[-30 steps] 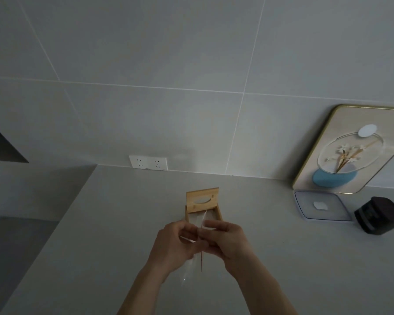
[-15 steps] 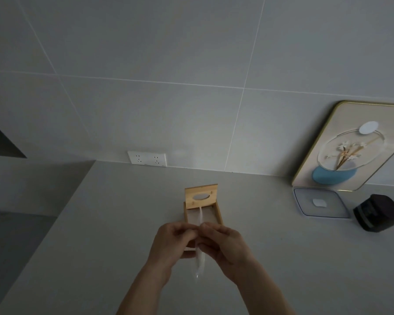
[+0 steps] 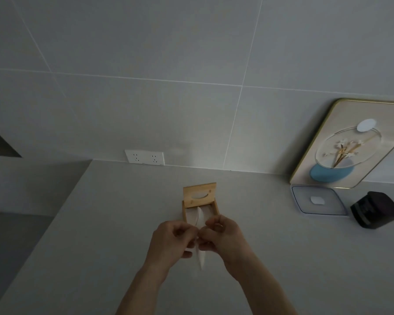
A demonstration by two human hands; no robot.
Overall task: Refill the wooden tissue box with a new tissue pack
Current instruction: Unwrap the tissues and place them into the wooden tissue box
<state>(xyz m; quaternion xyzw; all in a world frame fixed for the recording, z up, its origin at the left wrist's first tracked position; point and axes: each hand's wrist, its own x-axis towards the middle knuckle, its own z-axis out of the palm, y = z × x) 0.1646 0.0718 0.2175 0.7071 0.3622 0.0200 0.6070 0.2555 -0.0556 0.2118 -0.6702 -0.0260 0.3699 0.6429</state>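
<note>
Pinching white tissue (image 3: 200, 258) between left hand (image 3: 172, 241) and right hand (image 3: 223, 237), above open wooden tissue box (image 3: 200, 204) on worktop (image 3: 100, 223). Pack apparently seated; next, thread sheet through lid slot (image 3: 200, 196).

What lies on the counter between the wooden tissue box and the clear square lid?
Nothing: the head view shows bare counter between wooden tissue box and clear square lid.

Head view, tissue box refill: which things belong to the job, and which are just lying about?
Job:
wooden tissue box, lid up
tissue
left hand
right hand

Lying about:
framed picture
clear square lid
dark box
wall socket
</note>
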